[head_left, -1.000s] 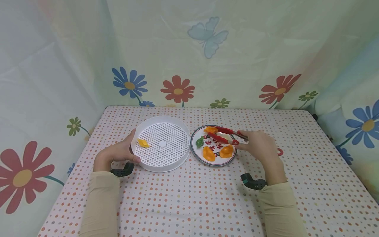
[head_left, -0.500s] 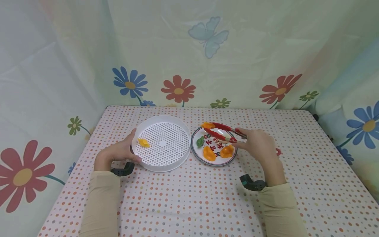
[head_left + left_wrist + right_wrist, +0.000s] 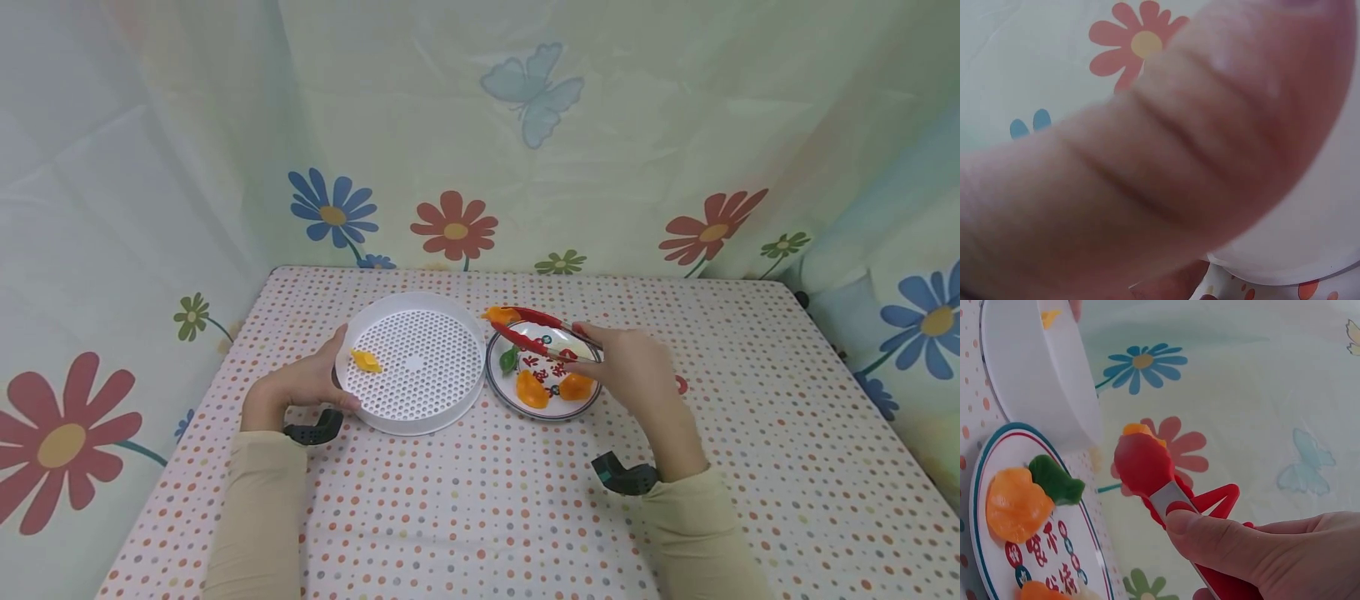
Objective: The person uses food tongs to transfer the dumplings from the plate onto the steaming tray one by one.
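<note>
r hand (image 3: 626, 367) squeezing red tongs (image 3: 536, 333), tips pinching orange dumpling (image 3: 498, 315); lifted off plate (image 3: 592, 398) since 1 s ago, now near white steamer tray (image 3: 450, 412) rim. l hand (image 3: 300, 387) grips tray edge. transfer underway.

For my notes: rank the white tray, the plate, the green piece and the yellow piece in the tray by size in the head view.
1. white tray
2. plate
3. yellow piece and green piece: they look alike, so no ranking.
</note>
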The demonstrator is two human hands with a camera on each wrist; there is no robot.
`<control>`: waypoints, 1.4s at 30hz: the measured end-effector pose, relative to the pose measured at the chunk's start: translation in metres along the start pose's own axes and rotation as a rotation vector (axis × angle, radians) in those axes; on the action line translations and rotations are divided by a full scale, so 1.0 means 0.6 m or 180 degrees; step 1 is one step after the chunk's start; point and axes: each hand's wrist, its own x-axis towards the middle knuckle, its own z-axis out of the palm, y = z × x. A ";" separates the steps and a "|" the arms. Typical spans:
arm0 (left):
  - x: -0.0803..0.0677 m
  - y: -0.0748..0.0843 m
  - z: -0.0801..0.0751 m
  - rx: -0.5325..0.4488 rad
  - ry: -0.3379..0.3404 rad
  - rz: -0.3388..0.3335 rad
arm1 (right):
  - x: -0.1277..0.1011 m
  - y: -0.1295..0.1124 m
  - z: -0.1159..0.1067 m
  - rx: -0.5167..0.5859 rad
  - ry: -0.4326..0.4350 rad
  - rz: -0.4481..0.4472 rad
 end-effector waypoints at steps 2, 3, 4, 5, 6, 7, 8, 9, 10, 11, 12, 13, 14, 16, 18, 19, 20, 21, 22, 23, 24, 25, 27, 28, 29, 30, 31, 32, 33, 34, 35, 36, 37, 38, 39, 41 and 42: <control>0.000 -0.001 0.000 0.0002 0.0000 -0.0033 | -0.001 -0.007 0.001 0.0000 0.0026 -0.0050; 0.001 -0.001 0.001 -0.0007 0.0003 -0.0035 | -0.001 -0.011 0.002 0.0010 0.0029 -0.0065; 0.001 -0.002 0.001 -0.0020 0.0007 -0.0035 | -0.002 -0.015 0.002 0.0021 0.0047 -0.0087; 0.002 -0.002 0.001 -0.0030 0.0008 -0.0025 | -0.003 -0.019 0.003 0.0034 0.0050 -0.0101; 0.002 -0.002 0.001 -0.0037 0.0013 -0.0025 | -0.004 -0.022 0.003 0.0020 0.0056 -0.0116; 0.003 -0.002 0.001 -0.0039 0.0016 -0.0024 | -0.005 -0.026 0.004 0.0008 0.0064 -0.0141; 0.003 -0.002 0.001 -0.0035 0.0019 -0.0033 | -0.006 -0.030 0.005 0.0000 0.0080 -0.0172; 0.003 -0.002 0.001 -0.0037 0.0021 -0.0031 | -0.006 -0.034 0.007 -0.0022 0.0109 -0.0211; 0.003 -0.002 0.001 -0.0031 0.0025 -0.0041 | -0.007 -0.038 0.008 -0.0039 0.0137 -0.0259; 0.003 -0.002 0.001 -0.0023 0.0026 -0.0053 | -0.008 -0.042 0.010 -0.0076 0.0156 -0.0305; 0.003 -0.001 0.001 -0.0016 0.0031 -0.0075 | -0.008 -0.047 0.012 -0.0109 0.0192 -0.0371; 0.002 -0.001 0.000 -0.0010 0.0030 -0.0086 | -0.009 -0.051 0.015 -0.0130 0.0219 -0.0429; 0.001 -0.001 -0.001 -0.0007 0.0029 -0.0094 | -0.010 -0.056 0.017 -0.0143 0.0248 -0.0482; 0.000 0.000 -0.002 -0.0001 0.0027 -0.0101 | -0.011 -0.066 0.021 -0.0146 0.0270 -0.0544; -0.001 0.001 -0.004 0.0002 0.0017 -0.0106 | -0.013 -0.075 0.025 -0.0132 0.0288 -0.0596; -0.001 0.002 -0.005 0.0006 0.0012 -0.0109 | -0.014 -0.079 0.026 -0.0121 0.0298 -0.0617; -0.002 0.002 -0.006 0.0005 0.0009 -0.0110 | -0.015 -0.083 0.027 -0.0098 0.0314 -0.0649; -0.002 0.002 -0.006 -0.0004 0.0012 -0.0106 | -0.016 -0.088 0.027 -0.0077 0.0328 -0.0683; -0.002 0.003 -0.006 -0.0018 0.0008 -0.0094 | -0.017 -0.091 0.028 -0.0072 0.0352 -0.0733; -0.001 0.003 -0.006 -0.0031 0.0000 -0.0080 | -0.018 -0.095 0.028 -0.0081 0.0367 -0.0767; -0.001 0.003 -0.005 -0.0041 -0.0005 -0.0061 | -0.020 -0.098 0.029 -0.0095 0.0391 -0.0813; 0.000 0.004 -0.004 -0.0047 -0.0010 -0.0044 | -0.020 -0.101 0.030 -0.0124 0.0424 -0.0871; 0.002 0.005 -0.001 -0.0067 -0.0011 -0.0011 | -0.022 -0.108 0.033 -0.0194 0.0470 -0.0933; 0.003 0.004 0.000 -0.0077 -0.0016 0.0013 | -0.022 -0.113 0.036 -0.0235 0.0467 -0.0961; 0.004 0.004 0.001 -0.0077 -0.0013 0.0022 | -0.022 -0.118 0.038 -0.0234 0.0448 -0.0986; 0.004 0.004 0.002 -0.0073 -0.0003 0.0022 | -0.021 -0.124 0.041 -0.0227 0.0430 -0.1017; 0.005 0.004 0.002 -0.0078 0.0007 0.0013 | -0.020 -0.131 0.043 -0.0232 0.0417 -0.1055; 0.005 0.004 0.003 -0.0073 0.0016 0.0005 | -0.019 -0.139 0.046 -0.0222 0.0375 -0.1081; 0.005 0.003 0.003 -0.0070 0.0021 0.0001 | -0.017 -0.146 0.048 -0.0210 0.0329 -0.1125; 0.005 0.003 0.003 -0.0073 0.0023 -0.0002 | -0.016 -0.154 0.050 -0.0212 0.0278 -0.1161; 0.005 0.003 0.003 -0.0070 0.0022 -0.0020 | -0.014 -0.162 0.052 -0.0197 0.0240 -0.1199; 0.006 0.002 0.003 -0.0086 0.0022 -0.0010 | -0.012 -0.169 0.053 -0.0222 0.0212 -0.1246; 0.006 0.002 0.002 -0.0105 0.0023 0.0006 | -0.010 -0.177 0.054 -0.0251 0.0168 -0.1282; 0.006 0.002 0.002 -0.0110 0.0023 0.0019 | -0.008 -0.184 0.055 -0.0256 0.0108 -0.1306; 0.006 0.002 0.002 -0.0121 0.0022 0.0020 | -0.007 -0.191 0.056 -0.0263 0.0087 -0.1342; 0.006 0.001 0.001 -0.0121 0.0022 0.0015 | -0.004 -0.202 0.059 -0.0267 0.0023 -0.1392; 0.006 0.002 0.001 -0.0113 0.0030 0.0001 | -0.002 -0.207 0.061 -0.0288 0.0001 -0.1422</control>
